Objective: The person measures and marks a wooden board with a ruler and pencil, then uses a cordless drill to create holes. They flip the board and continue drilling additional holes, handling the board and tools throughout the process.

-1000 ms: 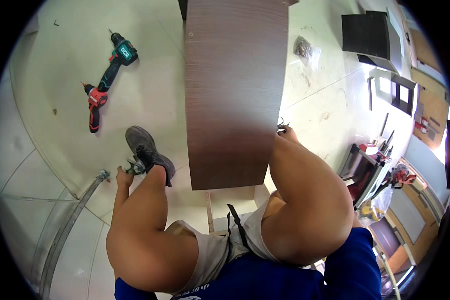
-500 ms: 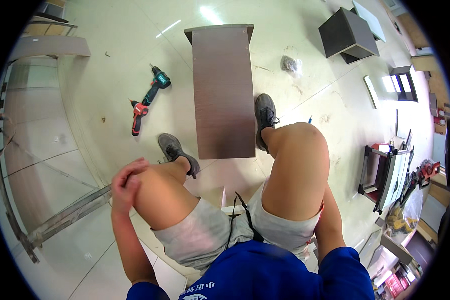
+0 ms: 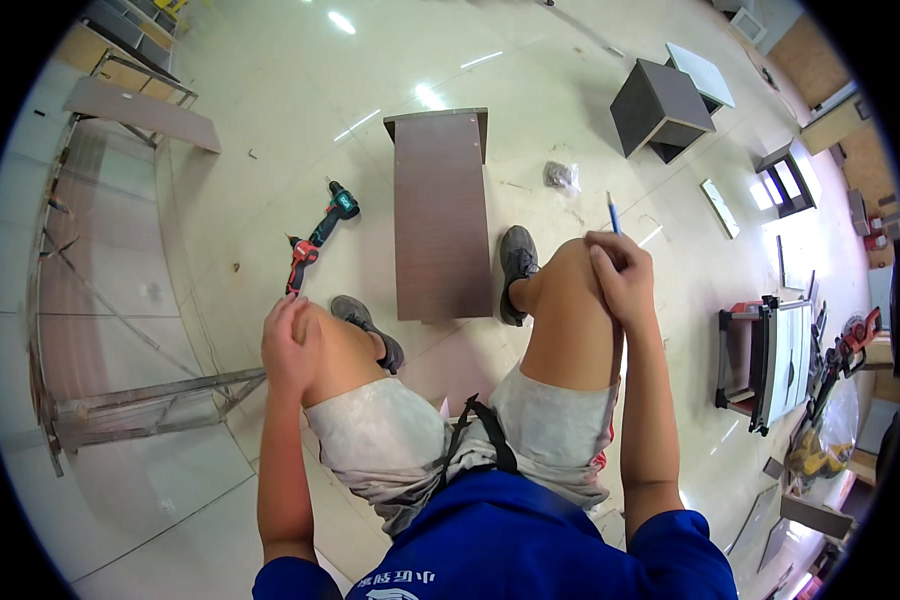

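Pencil [image 3: 614, 216], blue, is clamped in right hand [image 3: 625, 275]; left hand [image 3: 290, 345] is held unclenched; brown cabinet [image 3: 442, 225] is flanked by shoes [image 3: 518, 262].

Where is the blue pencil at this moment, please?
In the head view, the blue pencil is right of centre, projecting toward the top from the grip of the right hand, at the right knee.

Blue shirt [image 3: 510, 550], white print [image 3: 394, 592]; pale shorts [image 3: 370, 425], black waist strap [image 3: 498, 438]; dark lace-up shoes [image 3: 517, 265].
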Motion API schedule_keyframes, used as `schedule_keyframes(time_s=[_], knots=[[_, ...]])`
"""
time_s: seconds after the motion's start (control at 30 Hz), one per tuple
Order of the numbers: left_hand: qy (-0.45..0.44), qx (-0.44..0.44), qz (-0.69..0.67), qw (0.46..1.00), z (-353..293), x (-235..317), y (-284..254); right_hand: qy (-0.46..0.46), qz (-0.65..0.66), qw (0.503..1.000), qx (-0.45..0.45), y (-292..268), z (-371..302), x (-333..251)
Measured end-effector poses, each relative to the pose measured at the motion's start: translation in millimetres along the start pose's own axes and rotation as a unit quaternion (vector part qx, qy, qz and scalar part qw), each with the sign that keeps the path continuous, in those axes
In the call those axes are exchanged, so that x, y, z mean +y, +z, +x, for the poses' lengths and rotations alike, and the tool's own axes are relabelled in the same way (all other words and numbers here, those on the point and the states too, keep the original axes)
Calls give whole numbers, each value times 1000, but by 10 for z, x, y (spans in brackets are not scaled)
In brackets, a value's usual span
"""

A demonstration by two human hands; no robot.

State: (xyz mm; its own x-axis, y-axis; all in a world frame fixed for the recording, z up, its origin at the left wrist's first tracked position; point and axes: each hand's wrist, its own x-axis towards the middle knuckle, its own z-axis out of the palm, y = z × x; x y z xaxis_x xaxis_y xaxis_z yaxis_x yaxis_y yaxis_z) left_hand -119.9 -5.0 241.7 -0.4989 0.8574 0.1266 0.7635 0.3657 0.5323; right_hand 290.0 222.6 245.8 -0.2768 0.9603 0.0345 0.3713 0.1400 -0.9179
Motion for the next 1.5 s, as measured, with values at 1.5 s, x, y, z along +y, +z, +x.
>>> schedule_keyframes(time_s=[1.5], knots=[[-197, -309, 116, 923, 3038, -2758, 2184, 293, -221, 928, -72, 945, -18, 4672]])
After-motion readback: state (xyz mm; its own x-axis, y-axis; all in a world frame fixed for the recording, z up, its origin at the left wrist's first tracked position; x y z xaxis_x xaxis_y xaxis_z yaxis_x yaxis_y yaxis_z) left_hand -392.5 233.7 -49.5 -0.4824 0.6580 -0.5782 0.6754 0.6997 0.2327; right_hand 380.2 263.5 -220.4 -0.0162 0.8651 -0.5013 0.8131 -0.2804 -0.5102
